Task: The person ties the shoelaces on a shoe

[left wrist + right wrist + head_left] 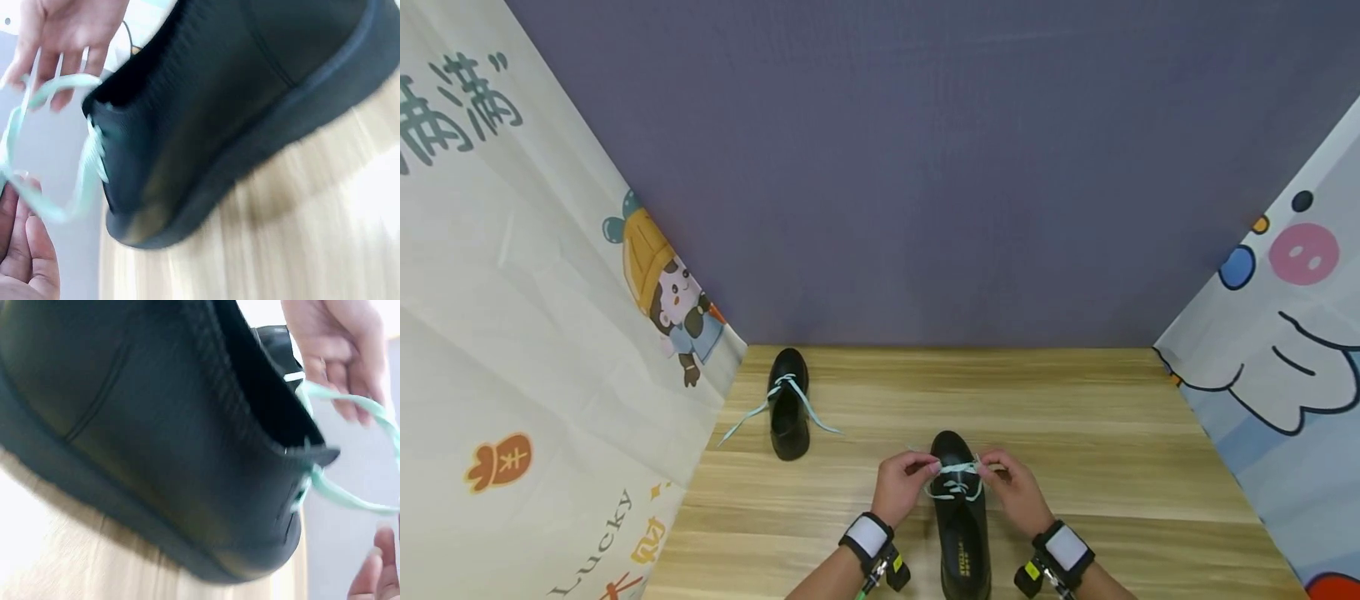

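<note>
A black shoe (953, 525) stands in front of me on the wooden surface, its toe pointing away. Mint-green shoelace (958, 468) runs between my hands above the tongue, with loops hanging at both sides. My left hand (901, 485) pinches the lace on the left of the shoe. On the right, thumb and fingers of my right hand (1018, 493) pinch it too. The left wrist view shows the lace (81, 169) rising from the eyelets in a loop. In the right wrist view the black shoe (162, 437) fills much of the picture.
Another black shoe (789, 417) stands at the back left, its mint lace ends (820, 423) spread untied to both sides. A grey-purple panel (940, 183) borders the wooden surface (1075, 400) at the back. Printed cloths hang at left (550, 333) and right (1300, 350).
</note>
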The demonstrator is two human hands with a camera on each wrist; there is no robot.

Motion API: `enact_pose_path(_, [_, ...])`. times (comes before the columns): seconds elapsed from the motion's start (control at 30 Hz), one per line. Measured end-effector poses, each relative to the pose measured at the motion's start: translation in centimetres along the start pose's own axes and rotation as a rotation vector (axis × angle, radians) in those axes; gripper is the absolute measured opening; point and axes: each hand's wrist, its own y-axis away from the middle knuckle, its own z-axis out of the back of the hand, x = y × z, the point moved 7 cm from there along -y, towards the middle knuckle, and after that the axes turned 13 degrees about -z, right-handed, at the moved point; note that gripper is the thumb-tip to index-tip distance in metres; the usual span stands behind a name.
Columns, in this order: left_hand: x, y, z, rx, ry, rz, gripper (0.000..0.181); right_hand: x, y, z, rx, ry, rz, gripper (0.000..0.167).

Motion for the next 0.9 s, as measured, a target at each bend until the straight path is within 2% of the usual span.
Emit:
enact_pose_path(0.1, [0.9,0.5,1.0,-0.008,-0.030,-0.003,0.015,-1.1,0.2,1.2,-0.011,-0.034,-0.073,0.002])
enact_pose_path(0.2, [1.7,0.9,2.2,-0.022,-0.047,-0.007,0.014,-2.5,0.3,2.3,0.040,-0.123,-0.147,0.007])
enact_pose_path(0.3, [2.5,1.3,3.5,-0.033,-0.055,-0.001,0.014,-3.6,0.4,3.4,0.110,-0.247,-0.154,0.012])
enact_pose_path(0.4, [3.1,1.8,4.9,-0.052,-0.085,0.009,0.012,-4.4,0.5,4.9,0.110,-0.305,-0.138,0.016])
enact_pose_path(0.43, [3.2,2.1,5.3,-0.054,-0.099,0.010,0.011,-4.7,0.6,5.5,0.098,-0.298,-0.137,0.016])
enact_pose_path(0.53, [3.6,2.8,6.3,-0.056,-0.143,0.012,0.009,-5.6,1.0,7.0,0.027,-0.227,-0.190,0.019])
enact_pose_path(0.67, [4.2,3.6,7.3,-0.043,-0.188,-0.009,0.006,-6.8,1.6,8.5,-0.026,-0.170,-0.271,0.018])
enact_pose_path(0.8, [4.9,4.2,8.1,-0.021,-0.246,0.003,0.005,-7.5,1.9,9.2,-0.019,-0.162,-0.255,0.014])
enact_pose_path(0.9, [5.3,4.3,8.5,-0.012,-0.257,0.015,0.005,-7.7,1.7,9.4,-0.011,-0.142,-0.239,0.011])
